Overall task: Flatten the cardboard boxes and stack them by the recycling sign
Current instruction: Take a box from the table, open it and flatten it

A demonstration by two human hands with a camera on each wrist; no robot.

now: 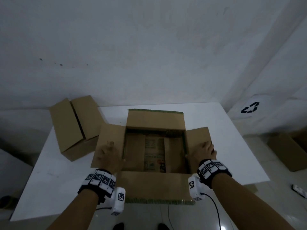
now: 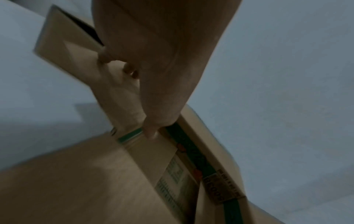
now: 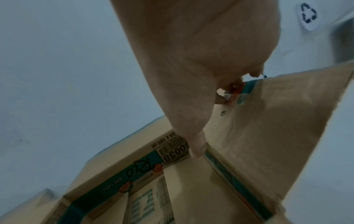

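Left hand (image 1: 108, 156) lies on the left side flap of the big open brown cardboard box (image 1: 155, 125); the left wrist view shows fingers curled at the flap's outer edge and the thumb tip down by the fold, so it looks like a grip on that flap, though the blur keeps me from swearing to it. Right hand (image 1: 202, 151) mirrors it on the right flap, fingers (image 3: 223, 99) hooked over the flap's printed edge, thumb pressing at the fold beside the barcode label. That box stands in the middle of the white tabletop (image 1: 54, 171), all four flaps splayed out, near flap overhanging toward the person, printed bottom panels visible inside. By the look of it this is light, empty corrugated board: stiff across a panel, willing to bend only at the creases, a bit slick on the printed faces. Best purchase, I'd judge, is at the flap edges or opposite corners, so the walls shear flat. Left of the open box, touching its left flap, sits a closed plain brown cardboard box (image 1: 74, 127). Well to the right of the open box, on the white wall, hangs the black recycling sign (image 1: 250, 107), with more brown cardboard (image 1: 289, 151) on the floor below it.
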